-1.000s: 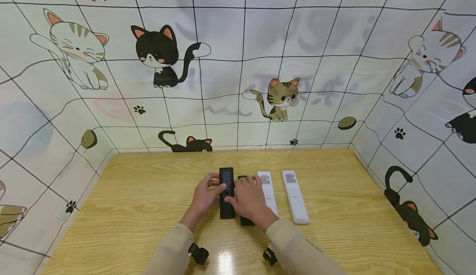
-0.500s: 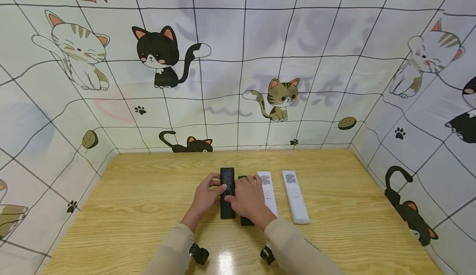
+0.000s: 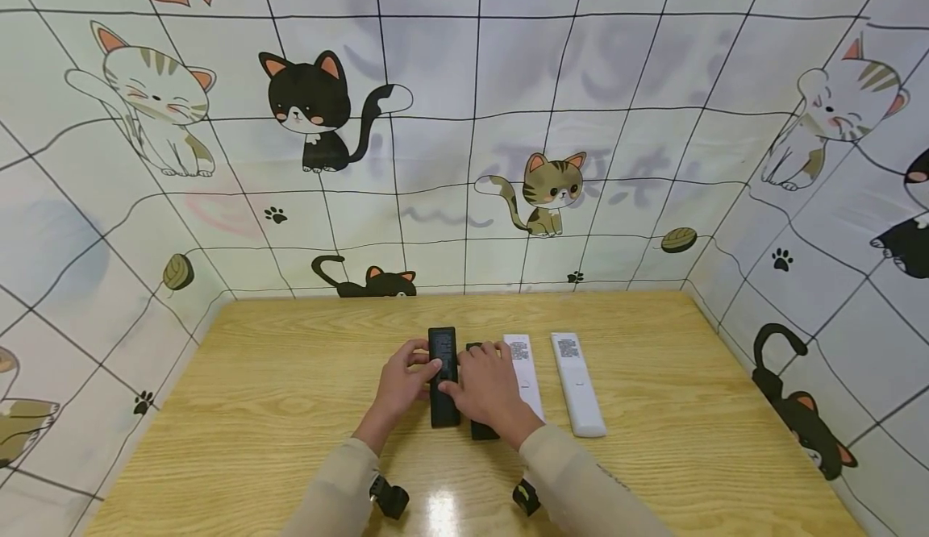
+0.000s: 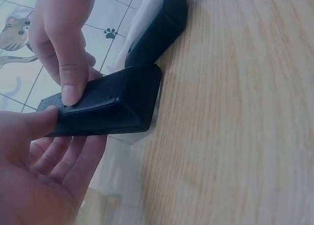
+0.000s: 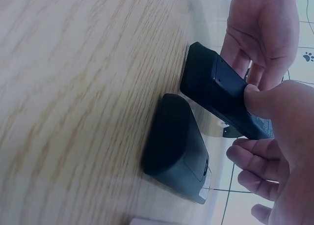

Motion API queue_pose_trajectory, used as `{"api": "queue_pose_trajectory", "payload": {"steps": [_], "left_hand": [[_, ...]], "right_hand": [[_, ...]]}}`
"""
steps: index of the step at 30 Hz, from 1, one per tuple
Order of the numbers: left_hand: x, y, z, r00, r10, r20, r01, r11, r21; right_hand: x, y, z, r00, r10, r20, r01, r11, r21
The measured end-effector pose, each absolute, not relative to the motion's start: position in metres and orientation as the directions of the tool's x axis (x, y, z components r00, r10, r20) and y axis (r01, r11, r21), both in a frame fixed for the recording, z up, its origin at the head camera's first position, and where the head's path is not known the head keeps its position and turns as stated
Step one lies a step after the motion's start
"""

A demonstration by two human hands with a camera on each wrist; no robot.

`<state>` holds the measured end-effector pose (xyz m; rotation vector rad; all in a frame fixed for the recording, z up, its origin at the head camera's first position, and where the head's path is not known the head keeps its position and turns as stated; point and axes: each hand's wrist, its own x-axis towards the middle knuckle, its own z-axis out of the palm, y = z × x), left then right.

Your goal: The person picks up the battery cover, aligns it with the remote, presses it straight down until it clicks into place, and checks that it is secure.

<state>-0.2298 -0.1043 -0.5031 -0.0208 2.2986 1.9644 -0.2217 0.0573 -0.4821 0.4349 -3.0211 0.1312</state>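
A black remote control (image 3: 443, 400) lies back side up between my hands, its printed label toward the far end. My left hand (image 3: 398, 380) holds it from the left, thumb on the edge and fingers beneath, as the left wrist view shows. Across from it, my right hand (image 3: 489, 384) presses the thumb on the battery cover (image 4: 91, 99), its other fingers curled at the right edge. The near end of this remote (image 5: 201, 75) is close to the tabletop; contact is hard to tell. A second black remote (image 3: 483, 430) lies partly hidden under the right hand.
To the right, two white remotes lie label side up: one (image 3: 524, 364) partly behind the right hand, another (image 3: 578, 388) farther right. Black wrist cameras (image 3: 389, 497) sit on both sleeves. The wooden table (image 3: 290, 376) meets walls of cat-printed cloth (image 3: 435, 142).
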Motion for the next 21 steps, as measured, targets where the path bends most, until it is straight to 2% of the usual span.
{"api": "queue_pose_trajectory", "payload": {"steps": [14, 21], "left_hand": [[-0.228, -0.105, -0.501, -0.987, 0.051, -0.153, -0.145, 0.139, 0.98], [-0.226, -0.103, -0.504, -0.983, 0.027, -0.184, -0.174, 0.216, 0.961]], "right_hand": [[-0.218, 0.069, -0.474, -0.934, -0.339, 0.116, -0.349, 0.933, -0.085], [-0.219, 0.086, -0.471, -0.937, -0.32, 0.137, -0.332, 0.94, -0.076]]}}
